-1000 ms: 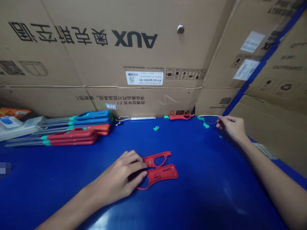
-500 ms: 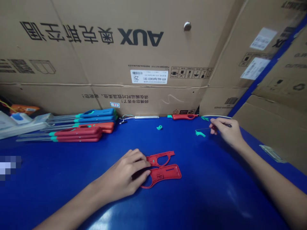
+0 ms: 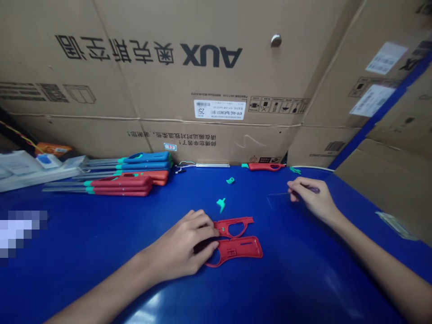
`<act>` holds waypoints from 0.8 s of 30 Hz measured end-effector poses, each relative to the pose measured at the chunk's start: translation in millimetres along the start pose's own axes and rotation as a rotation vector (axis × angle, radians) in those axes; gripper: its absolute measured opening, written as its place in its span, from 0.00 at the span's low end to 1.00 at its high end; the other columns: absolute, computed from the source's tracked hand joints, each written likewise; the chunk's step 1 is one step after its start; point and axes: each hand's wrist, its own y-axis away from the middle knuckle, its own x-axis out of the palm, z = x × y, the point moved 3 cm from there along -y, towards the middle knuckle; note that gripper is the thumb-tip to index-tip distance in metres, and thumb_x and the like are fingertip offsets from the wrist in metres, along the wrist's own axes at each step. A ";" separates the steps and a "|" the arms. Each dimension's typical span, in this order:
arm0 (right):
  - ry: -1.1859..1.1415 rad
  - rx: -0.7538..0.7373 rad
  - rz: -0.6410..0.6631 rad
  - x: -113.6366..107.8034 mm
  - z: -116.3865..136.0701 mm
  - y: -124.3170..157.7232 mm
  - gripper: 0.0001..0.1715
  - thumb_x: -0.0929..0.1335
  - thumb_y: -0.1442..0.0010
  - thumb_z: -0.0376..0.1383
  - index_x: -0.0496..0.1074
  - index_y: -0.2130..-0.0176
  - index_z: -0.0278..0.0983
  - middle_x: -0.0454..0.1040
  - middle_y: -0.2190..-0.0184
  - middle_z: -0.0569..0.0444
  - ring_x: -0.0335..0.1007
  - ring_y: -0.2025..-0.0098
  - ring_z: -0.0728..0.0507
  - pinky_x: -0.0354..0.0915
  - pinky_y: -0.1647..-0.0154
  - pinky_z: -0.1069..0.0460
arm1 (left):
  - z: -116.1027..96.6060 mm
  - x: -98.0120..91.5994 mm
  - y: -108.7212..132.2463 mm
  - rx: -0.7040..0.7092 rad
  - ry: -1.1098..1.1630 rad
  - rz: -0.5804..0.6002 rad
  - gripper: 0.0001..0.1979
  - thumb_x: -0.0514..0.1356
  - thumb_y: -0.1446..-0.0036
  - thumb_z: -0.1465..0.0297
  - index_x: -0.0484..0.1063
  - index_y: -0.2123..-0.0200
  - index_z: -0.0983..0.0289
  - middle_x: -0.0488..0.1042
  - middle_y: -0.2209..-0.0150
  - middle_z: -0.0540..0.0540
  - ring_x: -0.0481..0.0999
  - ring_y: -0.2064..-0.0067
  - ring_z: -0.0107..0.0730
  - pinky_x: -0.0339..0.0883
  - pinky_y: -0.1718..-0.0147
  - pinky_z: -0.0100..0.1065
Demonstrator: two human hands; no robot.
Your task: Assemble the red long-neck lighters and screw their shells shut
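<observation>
Two red plastic lighter casing halves lie side by side on the blue table, the far half (image 3: 243, 222) and the near half (image 3: 248, 248), inner sides up. My left hand (image 3: 191, 243) holds their left ends down, with its bent fingers covering those ends. At the right, my right hand (image 3: 308, 195) grips a thin screwdriver (image 3: 315, 190) with a dark handle, its slim shaft pointing left above the table. A green trigger-shaped piece (image 3: 221, 204) lies beyond my left hand. Farther back sits a small green curled part (image 3: 230, 180).
Several assembled long lighters (image 3: 118, 185) are stacked at the left beside a white power strip (image 3: 40, 173). Along the cardboard wall (image 3: 162, 103) lie a metal tube with wires (image 3: 212, 165), a red lighter handle (image 3: 266, 166) and green pieces (image 3: 295, 170).
The green trigger-shaped piece has gone from beside the screwdriver tip to beyond my left hand. My right hand has come slightly nearer with the screwdriver. The view has shifted a little left.
</observation>
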 end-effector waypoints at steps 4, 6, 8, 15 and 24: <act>0.040 -0.139 0.067 20.6 6.1 12.2 0.14 0.69 0.41 0.45 0.72 0.72 0.39 0.77 0.76 0.53 0.73 0.74 0.44 0.68 0.72 0.51 | -2.1 1.5 0.5 0.028 -0.004 -0.020 0.12 0.55 0.35 0.69 0.77 0.55 0.61 0.76 0.59 0.57 0.72 0.56 0.38 0.65 0.52 0.44; 0.071 -0.224 0.117 32.7 12.8 21.4 0.10 0.68 0.40 0.41 0.74 0.68 0.38 0.79 0.71 0.52 0.75 0.70 0.43 0.69 0.67 0.50 | -1.8 1.6 0.1 0.040 -0.026 -0.066 0.10 0.57 0.37 0.69 0.77 0.56 0.61 0.77 0.61 0.56 0.71 0.56 0.39 0.62 0.52 0.46; 0.099 -0.302 0.166 42.6 20.3 29.1 0.08 0.67 0.39 0.39 0.75 0.65 0.38 0.79 0.67 0.51 0.75 0.67 0.43 0.70 0.62 0.49 | 0.4 0.0 -0.6 0.037 -0.064 -0.154 0.08 0.60 0.40 0.68 0.77 0.59 0.62 0.78 0.63 0.55 0.70 0.57 0.41 0.60 0.54 0.47; 0.267 -0.456 0.439 51.5 49.7 19.6 0.15 0.65 0.40 0.27 0.79 0.60 0.40 0.80 0.63 0.50 0.76 0.61 0.43 0.70 0.59 0.49 | 16.7 -5.7 -2.2 -0.153 -0.123 -0.205 0.19 0.56 0.36 0.61 0.71 0.46 0.62 0.74 0.49 0.61 0.65 0.49 0.48 0.59 0.53 0.51; 0.335 -0.499 0.360 67.5 63.0 30.0 0.10 0.66 0.40 0.32 0.74 0.58 0.34 0.78 0.62 0.45 0.72 0.59 0.39 0.70 0.56 0.43 | 18.1 -10.9 0.0 -0.157 -0.158 -0.211 0.12 0.55 0.34 0.66 0.76 0.54 0.61 0.80 0.54 0.56 0.70 0.49 0.48 0.50 0.52 0.53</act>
